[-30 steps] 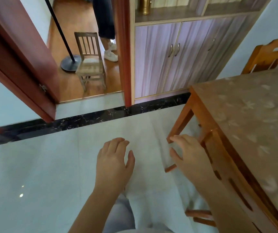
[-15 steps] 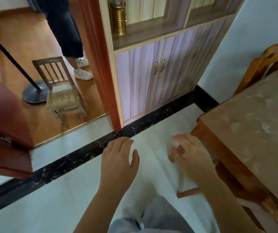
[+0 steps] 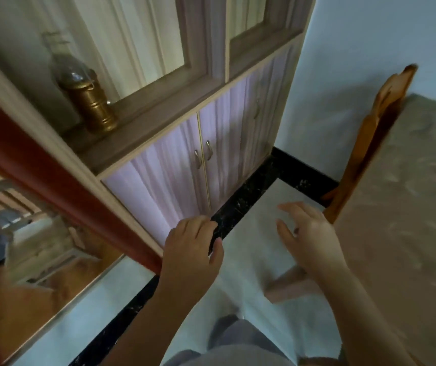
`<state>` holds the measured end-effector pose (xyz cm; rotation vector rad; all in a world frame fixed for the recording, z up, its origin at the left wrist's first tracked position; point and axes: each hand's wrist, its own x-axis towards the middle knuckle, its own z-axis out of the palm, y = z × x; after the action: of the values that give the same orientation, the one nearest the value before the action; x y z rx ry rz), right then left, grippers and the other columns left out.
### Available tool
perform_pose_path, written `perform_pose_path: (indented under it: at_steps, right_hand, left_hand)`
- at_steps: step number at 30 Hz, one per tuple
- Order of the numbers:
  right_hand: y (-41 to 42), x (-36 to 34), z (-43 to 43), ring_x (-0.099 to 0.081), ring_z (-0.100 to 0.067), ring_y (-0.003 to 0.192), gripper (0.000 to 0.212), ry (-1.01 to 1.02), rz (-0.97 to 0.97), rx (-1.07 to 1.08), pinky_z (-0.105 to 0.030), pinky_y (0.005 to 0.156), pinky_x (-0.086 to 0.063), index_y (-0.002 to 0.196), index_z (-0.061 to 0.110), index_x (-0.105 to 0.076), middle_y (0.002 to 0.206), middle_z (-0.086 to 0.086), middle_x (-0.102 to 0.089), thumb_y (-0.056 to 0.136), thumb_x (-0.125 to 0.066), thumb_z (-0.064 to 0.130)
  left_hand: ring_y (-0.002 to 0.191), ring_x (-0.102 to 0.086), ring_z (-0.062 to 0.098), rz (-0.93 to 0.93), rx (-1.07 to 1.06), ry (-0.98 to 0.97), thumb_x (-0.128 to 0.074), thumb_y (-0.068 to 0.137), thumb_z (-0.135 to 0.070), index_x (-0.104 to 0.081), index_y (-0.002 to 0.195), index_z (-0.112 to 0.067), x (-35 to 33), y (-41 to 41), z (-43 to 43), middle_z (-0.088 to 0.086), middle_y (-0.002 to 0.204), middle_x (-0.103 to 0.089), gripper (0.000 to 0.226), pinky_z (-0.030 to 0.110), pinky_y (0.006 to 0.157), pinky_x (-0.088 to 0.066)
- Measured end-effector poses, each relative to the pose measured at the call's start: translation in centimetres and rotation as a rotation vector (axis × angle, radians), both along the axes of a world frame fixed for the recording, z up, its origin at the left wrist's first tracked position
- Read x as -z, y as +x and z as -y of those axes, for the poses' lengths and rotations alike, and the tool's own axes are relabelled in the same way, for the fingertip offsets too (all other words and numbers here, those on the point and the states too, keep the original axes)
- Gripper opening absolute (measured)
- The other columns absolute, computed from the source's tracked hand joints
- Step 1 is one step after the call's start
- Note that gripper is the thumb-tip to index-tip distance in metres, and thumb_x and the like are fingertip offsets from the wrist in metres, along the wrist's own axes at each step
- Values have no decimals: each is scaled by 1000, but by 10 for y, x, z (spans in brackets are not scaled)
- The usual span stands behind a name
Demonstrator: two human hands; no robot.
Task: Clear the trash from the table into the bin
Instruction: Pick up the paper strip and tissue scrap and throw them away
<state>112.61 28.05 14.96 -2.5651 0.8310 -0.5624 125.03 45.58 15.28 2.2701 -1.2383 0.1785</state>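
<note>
Head view, table (image 3: 409, 233) beside right hand (image 3: 309, 239)

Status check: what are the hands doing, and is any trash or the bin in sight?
Left hand and right hand open, empty. No trash or bin visible. Table at right.

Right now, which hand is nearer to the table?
The right hand, beside the table edge; the left hand hangs toward the cabinet doors.
</note>
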Motion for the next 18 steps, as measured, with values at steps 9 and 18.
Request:
perform_pose_path:
  at_steps: [9, 18]
  right_hand:
    - [33, 11, 85, -60, -26, 93, 23, 74, -105, 269, -43, 75, -53, 102, 13, -64, 102, -6, -65, 79, -64, 17]
    - [98, -10, 186, -58, -27, 96, 26, 51, -159, 591, -43, 77, -51, 106, 11, -63, 104, -7, -64, 80, -64, 18]
  left_hand:
    - [81, -61, 28, -39, 258, 39, -46, 81, -22, -66, 91, -3, 17, 86, 137, 10, 91, -66, 30, 32, 69, -46]
    - [85, -58, 30, -52, 575, -33, -48, 83, -22, -65, 93, -2, 11, 182, 298, 14, 95, -65, 29, 34, 76, -43]
